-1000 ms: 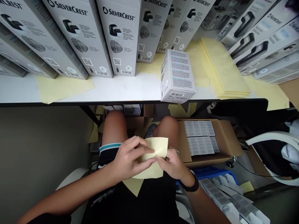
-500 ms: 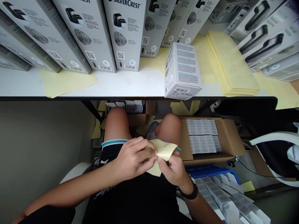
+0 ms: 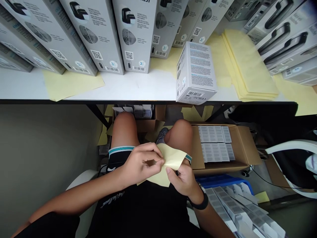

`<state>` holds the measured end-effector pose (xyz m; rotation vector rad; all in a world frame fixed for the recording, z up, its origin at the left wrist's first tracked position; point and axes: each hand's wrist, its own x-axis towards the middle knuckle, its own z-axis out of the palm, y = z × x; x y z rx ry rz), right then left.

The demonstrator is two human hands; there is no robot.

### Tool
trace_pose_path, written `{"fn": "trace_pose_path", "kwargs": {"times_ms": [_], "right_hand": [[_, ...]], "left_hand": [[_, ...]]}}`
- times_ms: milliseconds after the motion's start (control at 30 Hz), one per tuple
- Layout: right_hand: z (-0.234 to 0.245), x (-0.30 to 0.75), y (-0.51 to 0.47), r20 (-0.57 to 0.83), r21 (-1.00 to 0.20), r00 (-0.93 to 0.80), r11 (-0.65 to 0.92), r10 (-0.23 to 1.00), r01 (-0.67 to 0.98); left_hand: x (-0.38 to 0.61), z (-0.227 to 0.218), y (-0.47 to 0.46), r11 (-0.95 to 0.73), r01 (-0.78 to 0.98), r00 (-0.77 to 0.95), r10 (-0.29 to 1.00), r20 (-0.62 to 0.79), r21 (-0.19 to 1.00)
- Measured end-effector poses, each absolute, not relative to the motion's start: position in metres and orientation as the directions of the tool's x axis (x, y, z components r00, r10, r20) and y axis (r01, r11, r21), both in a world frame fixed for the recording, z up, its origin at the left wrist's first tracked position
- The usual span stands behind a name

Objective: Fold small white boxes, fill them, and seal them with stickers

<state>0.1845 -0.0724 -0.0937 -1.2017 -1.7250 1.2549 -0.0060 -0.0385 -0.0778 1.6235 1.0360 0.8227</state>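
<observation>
Over my lap I hold a pale yellow sheet [image 3: 173, 158] with both hands. My left hand [image 3: 141, 163] is closed, thumb and fingers pinching the sheet's left edge. My right hand [image 3: 183, 178], with a black watch on the wrist, pinches the sheet from below, its thumb pressed next to the left thumb. The sheet's upper part is bent over towards the right knee. A small white box [image 3: 195, 72] lies on the white table [image 3: 138, 89] just above, close to its front edge.
Tall grey product boxes [image 3: 133, 33] stand in a row along the table's back. A stack of yellow sheets [image 3: 250, 66] lies at the right, one sheet [image 3: 71, 84] at the left. An open carton [image 3: 223, 148] of small boxes and a blue crate [image 3: 223, 183] sit on the floor at my right.
The flat sheet has been bent and pulled at its edge between both thumbs; its top now leans right. My view has shifted slightly down the table.
</observation>
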Motion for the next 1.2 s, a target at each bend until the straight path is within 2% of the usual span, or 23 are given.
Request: {"fn": "trace_pose_path", "kwargs": {"times_ms": [267,433,533,667,767,900,1033,1200], "right_hand": [[-0.099,0.191,-0.073,-0.097,-0.972,-0.364,-0.009,0.926,0.236],[-0.103,0.196,-0.072,-0.176,-0.984,-0.411,-0.174,0.895,0.043],[-0.105,0.197,-0.072,-0.172,-0.978,-0.435,-0.207,0.884,-0.035],[-0.107,0.195,-0.072,-0.216,-0.976,-0.403,-0.213,0.889,0.054],[-0.110,0.195,-0.072,-0.286,-0.958,-0.388,-0.260,0.876,0.118],[-0.113,0.196,-0.070,-0.357,-0.932,-0.391,-0.354,0.848,0.083],[-0.116,0.197,-0.070,-0.413,-0.902,-0.393,-0.427,0.821,0.056],[-0.113,0.199,-0.068,-0.395,-0.903,-0.438,-0.428,0.808,0.024]], "left_hand": [[-0.008,-0.082,-0.037,-0.199,0.304,0.397,0.915,0.066,0.932],[-0.011,-0.086,-0.037,-0.197,0.394,0.459,0.888,-0.007,0.898],[-0.013,-0.087,-0.037,-0.215,0.442,0.521,0.852,-0.054,0.871],[-0.014,-0.087,-0.035,-0.179,0.440,0.524,0.847,-0.089,0.880],[-0.014,-0.088,-0.035,-0.202,0.457,0.477,0.878,-0.047,0.866],[-0.014,-0.089,-0.034,-0.247,0.442,0.437,0.899,0.034,0.862],[-0.014,-0.090,-0.034,-0.252,0.430,0.431,0.901,0.048,0.867],[-0.014,-0.091,-0.035,-0.278,0.417,0.458,0.887,0.065,0.865]]}}
